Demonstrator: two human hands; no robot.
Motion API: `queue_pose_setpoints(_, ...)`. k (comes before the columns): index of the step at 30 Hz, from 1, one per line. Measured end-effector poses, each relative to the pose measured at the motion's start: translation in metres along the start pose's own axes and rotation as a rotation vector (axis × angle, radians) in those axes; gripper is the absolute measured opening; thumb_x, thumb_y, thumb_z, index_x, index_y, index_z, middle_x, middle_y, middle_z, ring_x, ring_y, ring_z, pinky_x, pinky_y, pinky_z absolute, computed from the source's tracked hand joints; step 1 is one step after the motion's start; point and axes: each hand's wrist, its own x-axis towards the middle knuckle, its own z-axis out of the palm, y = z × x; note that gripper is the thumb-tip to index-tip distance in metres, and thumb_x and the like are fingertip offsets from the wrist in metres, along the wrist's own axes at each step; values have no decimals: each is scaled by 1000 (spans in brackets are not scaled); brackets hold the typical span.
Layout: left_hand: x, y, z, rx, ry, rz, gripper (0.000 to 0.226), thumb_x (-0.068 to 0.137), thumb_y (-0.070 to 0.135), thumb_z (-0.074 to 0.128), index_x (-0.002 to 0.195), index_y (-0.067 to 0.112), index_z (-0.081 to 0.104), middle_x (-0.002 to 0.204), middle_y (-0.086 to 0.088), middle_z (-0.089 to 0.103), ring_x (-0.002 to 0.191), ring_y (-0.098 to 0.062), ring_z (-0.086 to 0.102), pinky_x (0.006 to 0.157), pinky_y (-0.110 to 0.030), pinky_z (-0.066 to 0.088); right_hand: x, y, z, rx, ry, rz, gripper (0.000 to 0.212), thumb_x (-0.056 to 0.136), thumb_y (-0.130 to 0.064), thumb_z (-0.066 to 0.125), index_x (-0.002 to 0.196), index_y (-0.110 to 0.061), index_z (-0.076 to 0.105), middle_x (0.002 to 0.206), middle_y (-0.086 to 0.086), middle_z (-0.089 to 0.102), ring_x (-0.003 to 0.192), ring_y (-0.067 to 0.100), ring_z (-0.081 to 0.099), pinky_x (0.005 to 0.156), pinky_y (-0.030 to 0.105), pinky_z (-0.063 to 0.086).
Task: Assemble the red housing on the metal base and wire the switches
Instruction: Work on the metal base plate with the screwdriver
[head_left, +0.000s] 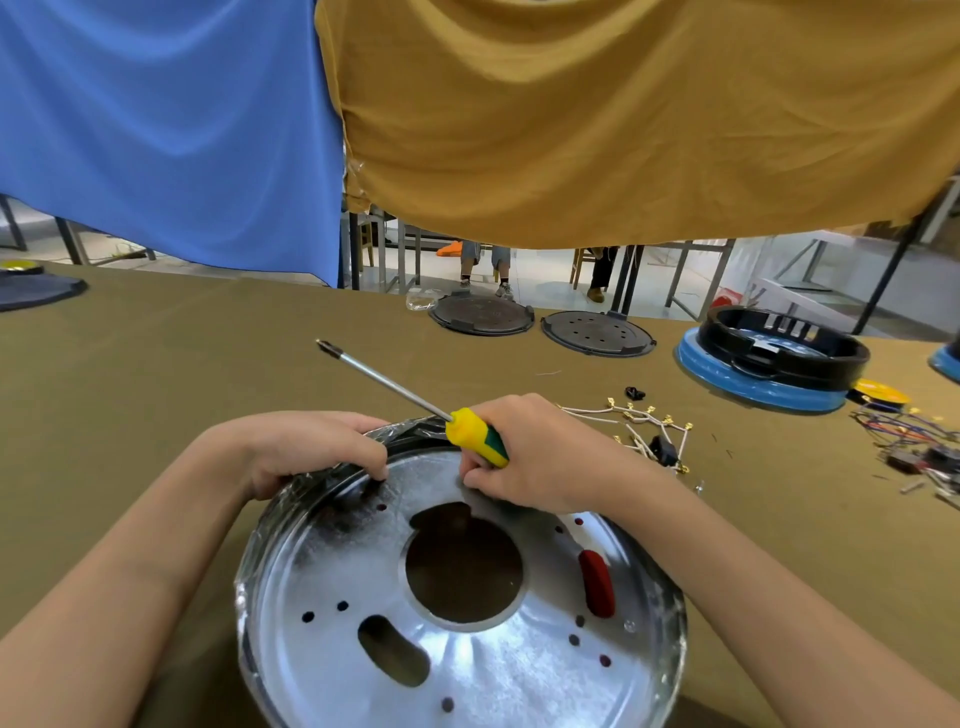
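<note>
Screwdriver (475, 435) in right hand (540, 457), left hand (311, 452) gripping metal base (467, 660) rim

- A shiny silver metal base (519, 670) dotted with small dark holes; red shows through one slot (597, 583).
- A screwdriver (470, 434) with a yellow handle striped green and a silver shaft.
- An olive-brown cloth covers the table (156, 374).
- Hanging behind: a blue curtain (166, 130) on the left, a mustard-yellow curtain (623, 114) on the right.
- White wires (636, 428) tipped with gold terminals.
- Two dark grey round covers (540, 322).
- A black ring (779, 345) on a bright blue housing (753, 384).
</note>
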Motion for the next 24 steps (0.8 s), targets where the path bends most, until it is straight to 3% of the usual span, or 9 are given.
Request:
queue_pose_setpoints(5, -2, 1, 0, 29, -4, -12, 38, 84, 10, 59, 121, 18, 65, 109, -13, 75, 98, -30, 73, 73, -38, 60, -6, 8, -11, 7, 148, 18, 10, 90, -16, 67, 82, -18, 61, 83, -2, 68, 77, 14, 64, 77, 41, 55)
queue_pose_setpoints(8, -3, 1, 1, 64, 40, -14, 31, 93, 4, 53, 115, 21, 68, 104, -8, 76, 91, -19, 75, 70, -31, 62, -10, 12, -21, -18, 218, 16, 20, 90, -16, 66, 74, -23, 55, 80, -1, 68, 74, 14, 63, 71, 37, 54)
queue_pose_setpoints(12, -5, 2, 2, 85, 40, -23, 32, 93, 4, 53, 117, 19, 67, 104, -8, 76, 91, -23, 75, 71, -33, 62, -14, 14, -28, -83, 217, 41, 15, 85, -15, 72, 79, -23, 62, 78, -8, 66, 73, 6, 61, 68, 28, 53)
queue_pose_setpoints(20, -7, 3, 0, 58, 7, -15, 31, 94, 2, 52, 116, 19, 67, 105, -9, 76, 96, -27, 74, 76, -36, 62, -15, 12, -27, -152, 165, 61, 11, 89, -17, 68, 86, -22, 59, 85, 0, 67, 79, 18, 63, 77, 43, 55)
queue_pose_setpoints(24, -7, 3, 1, 51, -7, -12, 32, 94, 1, 51, 114, 19, 68, 105, -11, 76, 96, -29, 74, 77, -38, 62, -19, 12, -36, -119, 150, 90, 11, 87, -18, 72, 86, -24, 63, 86, -5, 70, 78, 9, 66, 77, 37, 57)
